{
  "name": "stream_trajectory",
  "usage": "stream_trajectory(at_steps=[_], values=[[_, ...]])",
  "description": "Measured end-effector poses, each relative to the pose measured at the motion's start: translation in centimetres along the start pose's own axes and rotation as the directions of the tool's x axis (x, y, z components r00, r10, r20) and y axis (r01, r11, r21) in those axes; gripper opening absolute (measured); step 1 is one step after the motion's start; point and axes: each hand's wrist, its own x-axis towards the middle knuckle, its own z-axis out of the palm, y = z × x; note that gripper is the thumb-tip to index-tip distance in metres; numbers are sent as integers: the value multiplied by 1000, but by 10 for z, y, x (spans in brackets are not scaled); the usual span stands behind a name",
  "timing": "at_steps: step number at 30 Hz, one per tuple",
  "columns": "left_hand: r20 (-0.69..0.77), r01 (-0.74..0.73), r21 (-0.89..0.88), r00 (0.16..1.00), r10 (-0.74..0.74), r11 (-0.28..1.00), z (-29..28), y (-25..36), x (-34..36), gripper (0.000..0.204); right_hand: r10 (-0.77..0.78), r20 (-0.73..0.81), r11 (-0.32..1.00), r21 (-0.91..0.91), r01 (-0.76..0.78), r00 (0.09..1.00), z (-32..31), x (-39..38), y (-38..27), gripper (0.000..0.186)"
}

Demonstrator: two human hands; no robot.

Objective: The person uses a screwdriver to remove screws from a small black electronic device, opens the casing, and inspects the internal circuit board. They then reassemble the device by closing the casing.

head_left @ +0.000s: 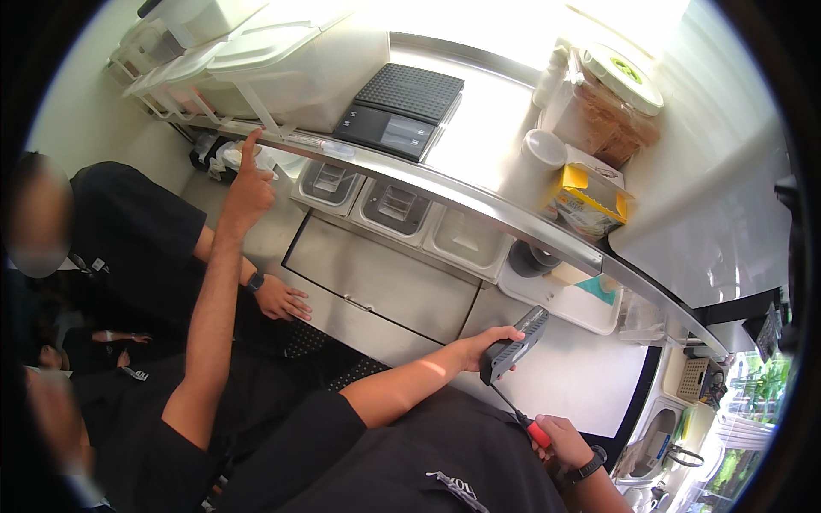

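My left hand [488, 345] is closed around a dark grey handheld meter [516, 344], which it holds tilted above the right part of the steel counter. From the meter's lower end a black cable [507, 401] runs down to a red handle [538, 433]. Close to my body, my right hand [562, 441] grips that handle, with a dark watch on the wrist. What lies beyond the handle is hidden. A white tray [564, 308] with a dark round container [532, 257] on it stands just past the meter.
On the shelf are a black scale [402, 109], lidded bins [295, 73] and a yellow box [588, 203]. Lidded pans [395, 208] line the counter's back. At left, a co-worker's hand [248, 192] points up to the shelf edge; another person's hand [280, 298] rests near the counter's edge.
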Motion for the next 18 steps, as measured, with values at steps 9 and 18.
stream_trajectory(at_steps=[9, 18], values=[[2, -104, 0, 995, 104, 995, -1, 4, -12, 63, -207, -151, 943, -294, 156, 967, 20, 8, 12, 34], [31, -87, -175, 995, 94, 981, -18, 18, -20, 70, -661, -133, 549, -757, 355, 738, 26, -7, -11, 24]])
